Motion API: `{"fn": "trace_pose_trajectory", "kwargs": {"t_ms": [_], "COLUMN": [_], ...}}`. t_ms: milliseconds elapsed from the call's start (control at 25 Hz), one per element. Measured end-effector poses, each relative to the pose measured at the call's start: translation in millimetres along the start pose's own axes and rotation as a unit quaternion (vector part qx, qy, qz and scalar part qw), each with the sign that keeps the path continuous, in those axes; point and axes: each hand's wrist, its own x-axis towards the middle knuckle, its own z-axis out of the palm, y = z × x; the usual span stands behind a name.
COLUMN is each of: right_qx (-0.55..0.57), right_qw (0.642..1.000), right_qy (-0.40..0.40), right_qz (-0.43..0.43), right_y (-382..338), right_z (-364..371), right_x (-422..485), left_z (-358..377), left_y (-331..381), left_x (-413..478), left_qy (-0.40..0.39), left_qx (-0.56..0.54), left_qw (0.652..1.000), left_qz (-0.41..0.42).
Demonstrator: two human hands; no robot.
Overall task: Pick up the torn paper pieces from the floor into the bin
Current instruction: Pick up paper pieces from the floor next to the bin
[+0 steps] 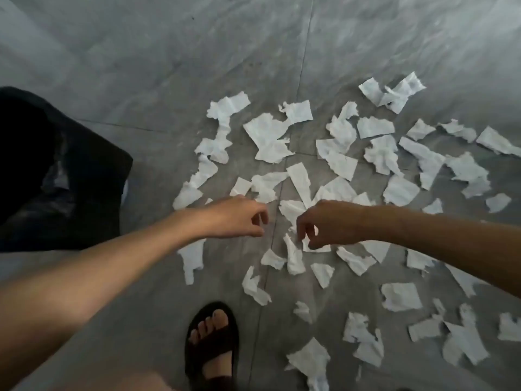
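While dozens of torn paper pieces [332, 165] lie scattered white across the grey tiled floor [141, 66], I see both of the person's bare arms reaching down into the thick of them. The scraps spread from the middle of the view out to the right edge and down toward the bottom, most lying flat or lightly crumpled, some overlapping.

The right hand [332, 224] hovers at the centre of the litter, its fingers curled downward and pinching toward a scrap right beneath them; whether that piece is already gripped or only touched, I cannot tell. The left hand [239, 218] hangs just beside it, fingers loosely bent with nothing held in them, seemingly poised for the next scrap nearby.

A foot in a dark sandal [212, 342] stands at the near edge of the mess, which suggests that the person is bending over from a standing position. At the far left sits the bin [56, 170], lined with a black bag, its mouth open and close enough for quick drops. I judge the job barely begun.
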Motion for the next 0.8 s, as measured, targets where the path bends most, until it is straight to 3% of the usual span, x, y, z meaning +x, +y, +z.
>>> {"fn": "trace_pose_trajectory", "kwargs": {"t_ms": [160, 320, 560, 800], "right_qx": [0.010, 0.032, 0.000, -0.103], "right_qw": [1.000, 0.999, 0.999, 0.989], "right_qy": [0.008, 0.026, 0.003, 0.038], "right_qz": [0.016, 0.021, -0.054, -0.096], "right_y": [11, 14, -25, -41], "right_z": [38, 91, 193, 252], "right_x": [8, -10, -37, -40], "left_z": [41, 68, 135, 141], "left_y": [-6, -1, -9, -20], "left_x": [15, 21, 3, -5], "left_qy": [-0.005, 0.004, -0.067, -0.046], "left_qx": [0.042, 0.088, 0.286, 0.290], "left_qw": [0.999, 0.988, 0.926, 0.920], "left_qz": [0.029, 0.127, 0.237, 0.260]}}
